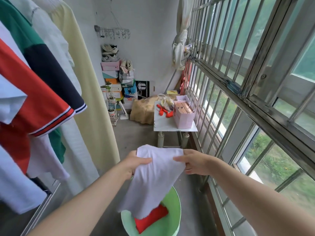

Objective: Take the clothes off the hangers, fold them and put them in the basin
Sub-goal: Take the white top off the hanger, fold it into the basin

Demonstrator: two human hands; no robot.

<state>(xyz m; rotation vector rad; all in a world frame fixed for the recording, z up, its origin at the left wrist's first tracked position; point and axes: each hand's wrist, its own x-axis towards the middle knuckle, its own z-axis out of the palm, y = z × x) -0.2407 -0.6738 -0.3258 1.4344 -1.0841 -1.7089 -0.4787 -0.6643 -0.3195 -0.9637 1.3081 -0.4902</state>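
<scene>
The left grip (134, 165) and right grip (196, 161) are bare, as are both smooth, slender forearms (81, 206).

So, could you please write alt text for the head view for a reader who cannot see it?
The left hand and right hand hold a white garment above a green basin holding a folded red garment; more clothes hang at left, window bars at right.

Grey concrete floor (134, 133): green basin (177, 206) close by, white table (162, 124) beyond, stacked shoe boxes (111, 74) at back wall.
</scene>
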